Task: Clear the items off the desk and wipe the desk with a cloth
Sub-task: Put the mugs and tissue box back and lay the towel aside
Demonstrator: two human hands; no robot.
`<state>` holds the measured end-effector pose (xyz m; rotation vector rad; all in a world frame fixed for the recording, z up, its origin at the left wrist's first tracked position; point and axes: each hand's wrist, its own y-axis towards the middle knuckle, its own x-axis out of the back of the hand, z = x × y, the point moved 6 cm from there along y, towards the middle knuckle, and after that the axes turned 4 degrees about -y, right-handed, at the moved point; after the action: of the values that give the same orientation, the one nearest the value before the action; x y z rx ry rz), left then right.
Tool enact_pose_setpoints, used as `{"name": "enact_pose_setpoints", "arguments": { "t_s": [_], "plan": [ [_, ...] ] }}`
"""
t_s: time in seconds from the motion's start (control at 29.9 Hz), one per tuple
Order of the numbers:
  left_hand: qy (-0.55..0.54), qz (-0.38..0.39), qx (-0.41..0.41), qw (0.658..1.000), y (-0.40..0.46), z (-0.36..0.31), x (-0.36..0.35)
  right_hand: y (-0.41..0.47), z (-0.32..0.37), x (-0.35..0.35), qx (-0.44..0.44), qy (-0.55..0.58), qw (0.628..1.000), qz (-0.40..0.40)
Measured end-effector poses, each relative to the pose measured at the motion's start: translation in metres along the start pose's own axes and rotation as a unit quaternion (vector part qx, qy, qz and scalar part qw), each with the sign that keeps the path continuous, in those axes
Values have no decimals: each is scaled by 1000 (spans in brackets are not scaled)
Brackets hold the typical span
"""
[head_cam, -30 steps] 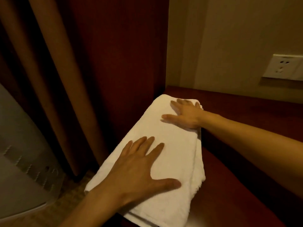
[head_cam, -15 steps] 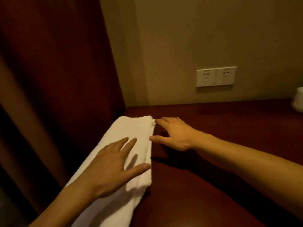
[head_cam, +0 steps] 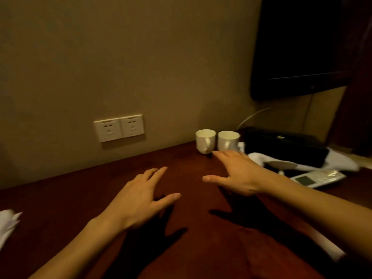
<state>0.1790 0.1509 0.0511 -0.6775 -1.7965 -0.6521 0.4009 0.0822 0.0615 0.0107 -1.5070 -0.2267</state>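
Both hands hover over the dark red desk [head_cam: 80, 208] with fingers straight and nothing in them. My left hand [head_cam: 138, 198] is at the centre. My right hand [head_cam: 237, 172] reaches toward two white cups [head_cam: 205, 140] [head_cam: 228, 139] standing side by side against the wall, its fingertips just short of them. The white cloth [head_cam: 8, 224] lies at the far left edge, only a corner in view.
Right of the cups sit a black box [head_cam: 281, 146] on white cloth or paper [head_cam: 338, 161], a white remote-like device [head_cam: 314, 178] and a small rounded object [head_cam: 281, 165]. A dark screen [head_cam: 302, 47] hangs above. Two wall sockets [head_cam: 118, 127] are behind the desk.
My view has swung right from the cloth to the cups. Both hands have left the cloth; my right hand has moved toward the cups, my left follows over bare desk.
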Motion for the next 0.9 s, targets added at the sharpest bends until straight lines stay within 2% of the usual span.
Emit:
{"name": "enact_pose_setpoints", "arguments": {
  "t_s": [0.23, 0.43, 0.63, 0.77, 0.9],
  "plan": [
    [-33, 23, -121, 992, 112, -114, -33, -36, -156, 19, -129, -25, 991, -14],
    [-48, 29, -257, 965, 215, -206, -57, -58, -258, 35, -197, -45, 979, -5],
    [3, 48, -279, 959, 306, -254, -87, -47, -320, 31, -218, -21, 976, 12],
    [7, 69, -268, 961, 330, -259, -108, -34, -333, 24, -206, -5, 978, 18],
    [29, 46, -284, 957, 337, -260, -114, -22, -333, 19, -194, 18, 981, 2]
  ]
}}
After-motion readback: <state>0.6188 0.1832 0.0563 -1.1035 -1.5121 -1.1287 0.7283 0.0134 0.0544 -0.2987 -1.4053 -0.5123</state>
